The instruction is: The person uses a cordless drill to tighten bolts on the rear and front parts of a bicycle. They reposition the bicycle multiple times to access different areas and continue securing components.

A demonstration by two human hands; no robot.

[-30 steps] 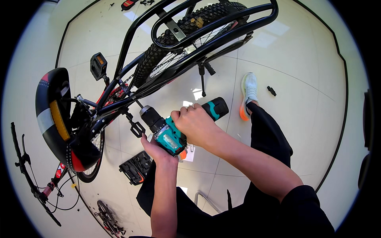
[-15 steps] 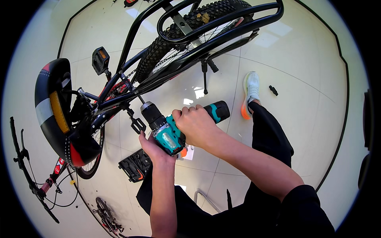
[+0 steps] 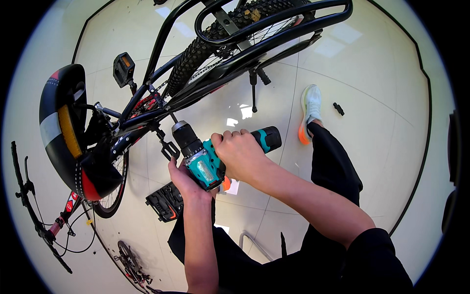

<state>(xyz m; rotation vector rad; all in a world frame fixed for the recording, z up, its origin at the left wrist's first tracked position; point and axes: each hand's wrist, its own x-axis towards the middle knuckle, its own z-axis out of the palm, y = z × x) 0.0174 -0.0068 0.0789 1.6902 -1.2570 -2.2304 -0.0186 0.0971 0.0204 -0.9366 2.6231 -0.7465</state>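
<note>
- Nearest me, my left hand [image 3: 183, 177] cups the underside of the cordless drill [image 3: 205, 159], fingers curled up around its teal body; it has stayed there over the last second.
- My right hand [image 3: 240, 153] is clenched around the drill's grip, knuckles on top, the black-and-teal battery end sticking out to the right past my fist.
- What has changed: the drill sits slightly lower and more toward the middle of my view than a second ago, and its black chuck [image 3: 185, 134] now points up-left, close to the bicycle frame [image 3: 147, 117]. I judge the bit is being lined up on a fitting there; I cannot tell whether it touches.
- Just beyond my left wrist, an open black tool case [image 3: 164, 201] lies on the tiled floor [image 3: 372, 88].
- To the left, the black saddle [image 3: 66, 132] with red and yellow patches hangs over the floor.
- Farther off, the knobby rear tyre [image 3: 196, 63] and black rack [image 3: 274, 19] run toward the top edge.
</note>
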